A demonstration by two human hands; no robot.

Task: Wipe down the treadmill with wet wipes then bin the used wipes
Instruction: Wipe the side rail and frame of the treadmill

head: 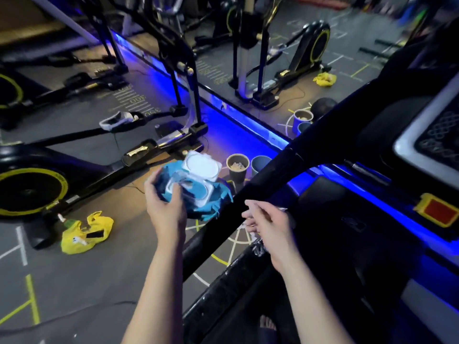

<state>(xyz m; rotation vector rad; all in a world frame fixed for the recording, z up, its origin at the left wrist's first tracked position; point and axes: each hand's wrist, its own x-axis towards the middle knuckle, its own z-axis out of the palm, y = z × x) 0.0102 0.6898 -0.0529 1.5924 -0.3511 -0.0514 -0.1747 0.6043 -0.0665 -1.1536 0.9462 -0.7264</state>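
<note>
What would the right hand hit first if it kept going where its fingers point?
Probably the open wet wipes pack in the left hand, though the right hand might graze the treadmill handrail first.

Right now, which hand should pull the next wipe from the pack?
Right. The left hand grips the wipes pack, lid open; the right hand hovers beside it above the treadmill handrail, off the pack.

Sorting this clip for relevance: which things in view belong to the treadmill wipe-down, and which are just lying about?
Job:
wet wipes pack, lid open, gripped by the left hand
right hand beside the treadmill handrail
treadmill console
grey cup holding pale scraps, possibly the bin

Lying about:
yellow bag
exercise bike
blue cup
</note>
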